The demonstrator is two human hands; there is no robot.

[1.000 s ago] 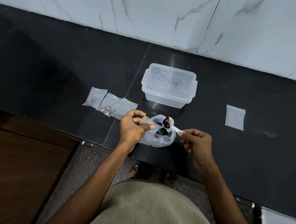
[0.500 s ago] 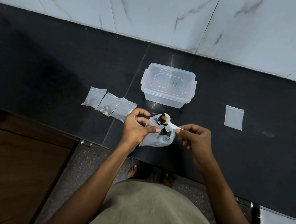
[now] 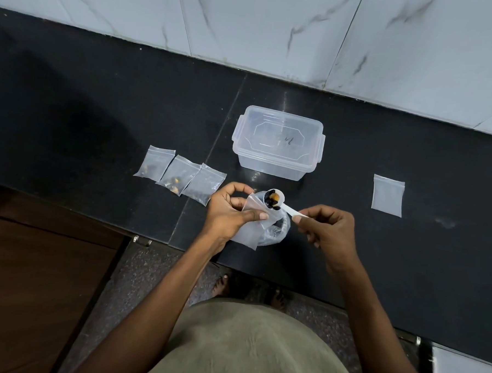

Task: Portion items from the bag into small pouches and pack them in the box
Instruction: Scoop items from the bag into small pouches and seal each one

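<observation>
The loaded scoop (image 3: 273, 200) sits right at the mouth of the pouch (image 3: 250, 223), and that meeting is what the next move depends on. The left hand (image 3: 232, 211) pinches the pouch near its top, thumb and fingers clamped on the film, with the opening facing up and to the right. The right hand (image 3: 326, 229) pinches the far end of the scoop's white handle (image 3: 294, 212); its fingers are closed on it. The handle's long axis runs from that hand up and left to the bowl, so the bowl lies on the left-hand side, touching or just over the pouch rim; which one cannot be told. Dark and orange bits fill the bowl.

The bag (image 3: 276, 233) rests on the counter (image 3: 100, 116) near its front edge, directly under the scoop and partly behind the pouch. Three filled pouches (image 3: 180, 175) lie in a row to the left, near the front edge. The box (image 3: 278, 144), lid on, stands behind the hands, toward the wall. A spare pouch (image 3: 387, 195) lies well apart to the right.

The likely next step is tipping the bowl leftward into the opening, with the left hand keeping the mouth wide.
</observation>
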